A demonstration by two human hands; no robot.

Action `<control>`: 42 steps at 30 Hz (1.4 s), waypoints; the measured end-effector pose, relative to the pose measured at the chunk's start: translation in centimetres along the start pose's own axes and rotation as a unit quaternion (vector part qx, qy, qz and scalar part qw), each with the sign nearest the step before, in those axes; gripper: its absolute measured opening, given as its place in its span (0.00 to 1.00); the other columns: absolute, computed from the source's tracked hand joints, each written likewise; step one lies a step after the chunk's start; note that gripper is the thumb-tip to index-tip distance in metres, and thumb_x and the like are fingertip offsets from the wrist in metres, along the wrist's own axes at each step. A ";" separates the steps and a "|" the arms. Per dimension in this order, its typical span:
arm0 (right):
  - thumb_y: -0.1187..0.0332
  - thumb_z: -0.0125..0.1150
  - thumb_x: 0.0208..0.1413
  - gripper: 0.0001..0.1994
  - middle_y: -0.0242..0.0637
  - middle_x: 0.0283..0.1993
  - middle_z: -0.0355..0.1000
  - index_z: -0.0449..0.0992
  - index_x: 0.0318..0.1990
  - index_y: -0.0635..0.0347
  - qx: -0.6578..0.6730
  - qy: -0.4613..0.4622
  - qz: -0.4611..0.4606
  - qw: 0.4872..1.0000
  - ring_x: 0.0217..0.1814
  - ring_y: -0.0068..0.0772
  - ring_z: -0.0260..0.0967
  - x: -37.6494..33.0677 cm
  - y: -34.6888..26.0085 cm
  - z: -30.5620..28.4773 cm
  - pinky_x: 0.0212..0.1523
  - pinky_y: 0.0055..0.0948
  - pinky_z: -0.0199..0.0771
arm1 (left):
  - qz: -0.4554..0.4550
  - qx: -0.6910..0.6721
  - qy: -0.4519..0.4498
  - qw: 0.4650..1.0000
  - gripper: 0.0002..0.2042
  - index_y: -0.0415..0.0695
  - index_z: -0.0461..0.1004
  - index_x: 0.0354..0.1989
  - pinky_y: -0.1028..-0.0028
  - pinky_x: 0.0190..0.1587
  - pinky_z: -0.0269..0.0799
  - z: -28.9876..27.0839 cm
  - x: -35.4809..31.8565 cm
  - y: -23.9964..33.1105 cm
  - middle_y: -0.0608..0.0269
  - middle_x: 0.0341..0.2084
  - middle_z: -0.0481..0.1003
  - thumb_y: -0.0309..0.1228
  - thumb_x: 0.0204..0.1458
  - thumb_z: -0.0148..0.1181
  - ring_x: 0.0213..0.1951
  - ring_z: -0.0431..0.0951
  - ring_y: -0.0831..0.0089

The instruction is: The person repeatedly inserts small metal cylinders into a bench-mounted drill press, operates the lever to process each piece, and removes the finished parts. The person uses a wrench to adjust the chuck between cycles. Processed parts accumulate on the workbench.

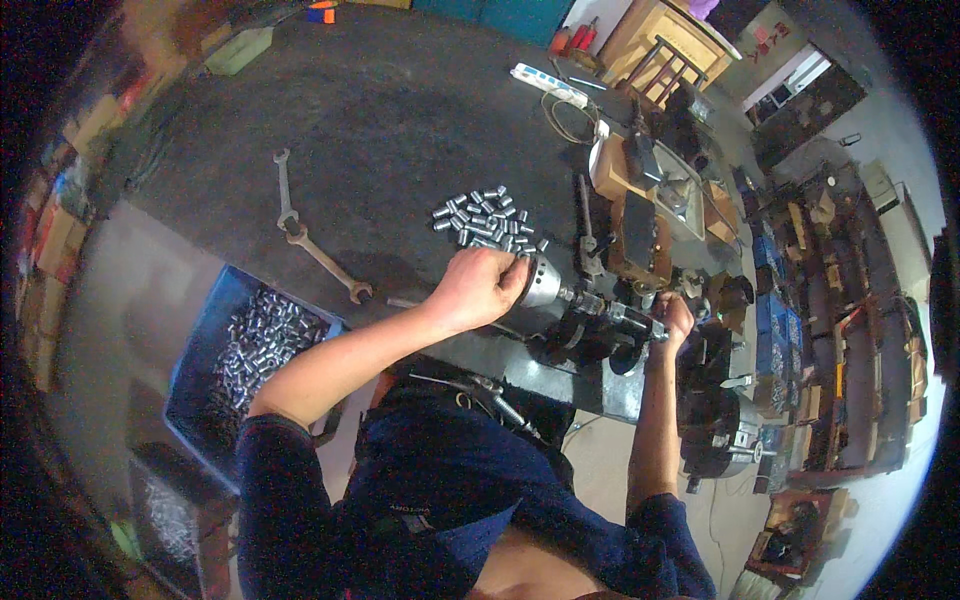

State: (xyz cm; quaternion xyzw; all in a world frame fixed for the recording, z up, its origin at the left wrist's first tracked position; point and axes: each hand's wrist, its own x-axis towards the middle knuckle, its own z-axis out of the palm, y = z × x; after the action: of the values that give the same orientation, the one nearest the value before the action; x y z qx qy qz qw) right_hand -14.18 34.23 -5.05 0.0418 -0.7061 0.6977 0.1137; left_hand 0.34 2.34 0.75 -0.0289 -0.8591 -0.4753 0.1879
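My left hand point(483, 287) is closed at the rim of a cone-shaped metal chuck point(543, 283) with holes around it. The chuck sits at the left end of a small bench machine point(600, 308) whose shaft runs to the right. At the shaft's right end my right hand point(674, 321) is closed, its fingers curled by the metal end piece; what they hold is hidden. Just beyond my left hand lies a pile of short shiny metal sleeves point(485, 218) on the dark bench top point(370, 130).
Two open-end wrenches, one silver point(285, 185) and one brownish point(330, 265), lie left of my hand. A blue bin point(190, 375) full of metal sleeves stands at my left. Wooden blocks point(638, 235) and a white power strip point(548, 84) are on the bench; shelves point(850, 350) stand right.
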 end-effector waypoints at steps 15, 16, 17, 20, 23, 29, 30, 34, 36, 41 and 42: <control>0.64 0.43 0.50 0.12 0.24 0.14 0.50 0.61 0.18 0.58 0.161 0.054 -0.023 0.985 0.12 0.13 0.43 -11.9 -4.6 -2.4 0.10 0.15 0.40 | -0.083 -0.080 -0.042 0.992 0.16 0.35 0.63 0.13 0.69 0.18 0.57 -0.8 -0.2 -0.7 0.53 0.07 0.59 0.34 0.48 0.48 0.12 0.59 0.70; 0.65 0.46 0.47 0.11 0.25 0.13 0.52 0.63 0.18 0.58 0.171 0.054 -0.002 0.984 0.11 0.15 0.46 -12.0 -2.8 -2.6 0.09 0.15 0.41 | -0.085 -0.060 -0.050 0.993 0.16 0.35 0.63 0.13 0.69 0.18 0.56 -1.1 -0.1 -0.5 0.54 0.07 0.58 0.33 0.48 0.48 0.12 0.58 0.72; 0.65 0.47 0.47 0.10 0.25 0.14 0.53 0.63 0.18 0.58 0.156 0.068 0.067 0.983 0.13 0.15 0.48 -11.2 -1.3 -2.5 0.11 0.16 0.45 | -0.085 -0.042 -0.056 0.994 0.16 0.35 0.62 0.13 0.70 0.18 0.55 -1.4 0.1 -0.3 0.55 0.07 0.57 0.33 0.48 0.48 0.12 0.56 0.73; 0.65 0.48 0.48 0.12 0.29 0.20 0.63 0.68 0.19 0.63 0.004 0.152 0.028 0.988 0.24 0.20 0.58 -5.5 4.1 -2.5 0.28 0.20 0.58 | -0.084 -0.093 -0.069 0.990 0.16 0.35 0.61 0.13 0.70 0.18 0.53 -0.5 0.9 -0.4 0.59 0.07 0.55 0.33 0.48 0.47 0.13 0.54 0.76; 0.74 0.47 0.46 0.06 0.29 0.21 0.65 0.70 0.23 0.64 -0.199 0.007 -0.322 0.925 0.19 0.19 0.57 0.4 1.7 -0.9 0.20 0.18 0.57 | -0.098 -0.102 -0.070 0.987 0.17 0.35 0.60 0.13 0.72 0.18 0.53 -0.8 0.8 -1.2 0.62 0.07 0.53 0.34 0.48 0.47 0.14 0.54 0.80; 0.74 0.39 0.48 0.07 0.25 0.16 0.53 0.66 0.25 0.62 0.180 0.147 -0.068 0.970 0.14 0.15 0.47 -5.9 -9.1 1.5 0.13 0.14 0.48 | -0.182 -0.115 -0.049 0.975 0.19 0.36 0.64 0.12 0.74 0.18 0.56 -4.1 -0.4 -2.4 0.67 0.08 0.63 0.37 0.49 0.46 0.13 0.61 0.80; 0.72 0.39 0.48 0.07 0.24 0.15 0.51 0.64 0.24 0.62 0.214 0.076 -0.104 0.968 0.14 0.14 0.46 -7.0 -8.2 0.1 0.12 0.13 0.47 | -0.212 -0.106 -0.029 0.971 0.20 0.37 0.64 0.12 0.75 0.17 0.57 -5.3 -1.4 -1.9 0.68 0.08 0.63 0.38 0.50 0.47 0.14 0.61 0.80; 0.62 0.45 0.52 0.11 0.22 0.16 0.49 0.63 0.23 0.58 0.143 0.058 -0.030 0.988 0.16 0.11 0.45 -11.4 -5.7 -1.9 0.13 0.12 0.41 | -0.345 -0.080 0.025 0.935 0.18 0.40 0.64 0.13 0.80 0.10 0.51 -10.4 -7.5 -6.7 0.70 0.07 0.61 0.37 0.51 0.45 0.10 0.59 0.82; 0.62 0.46 0.52 0.11 0.21 0.15 0.49 0.64 0.23 0.57 0.194 0.041 0.044 0.979 0.15 0.11 0.45 -11.5 -2.2 -2.4 0.12 0.13 0.40 | -0.378 0.012 0.056 0.924 0.18 0.36 0.64 0.13 0.75 0.12 0.55 -12.6 -11.6 -9.6 0.62 0.06 0.63 0.35 0.49 0.44 0.09 0.62 0.76; 0.68 0.50 0.48 0.08 0.31 0.27 0.66 0.71 0.27 0.64 0.103 0.124 0.046 0.986 0.31 0.20 0.61 -6.5 2.5 -1.0 0.33 0.21 0.60 | -0.289 0.427 -0.049 0.855 0.13 0.37 0.71 0.22 0.60 0.28 0.66 -16.2 -20.5 -15.6 0.43 0.17 0.70 0.37 0.41 0.53 0.24 0.72 0.52; 0.70 0.49 0.48 0.07 0.31 0.28 0.67 0.71 0.29 0.65 0.072 0.092 0.003 0.993 0.31 0.20 0.61 -5.4 3.7 -1.8 0.32 0.20 0.61 | -0.227 0.493 -0.076 0.836 0.12 0.38 0.72 0.25 0.59 0.30 0.66 -16.7 -21.3 -16.1 0.44 0.18 0.70 0.36 0.39 0.55 0.24 0.72 0.53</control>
State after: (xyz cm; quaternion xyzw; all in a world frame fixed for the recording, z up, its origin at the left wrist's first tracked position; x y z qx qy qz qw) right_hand -9.58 35.60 -9.84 -0.0168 -0.6403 0.7483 0.1727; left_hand 21.36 -17.56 -11.70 0.2278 -0.9736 -0.0142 -0.0021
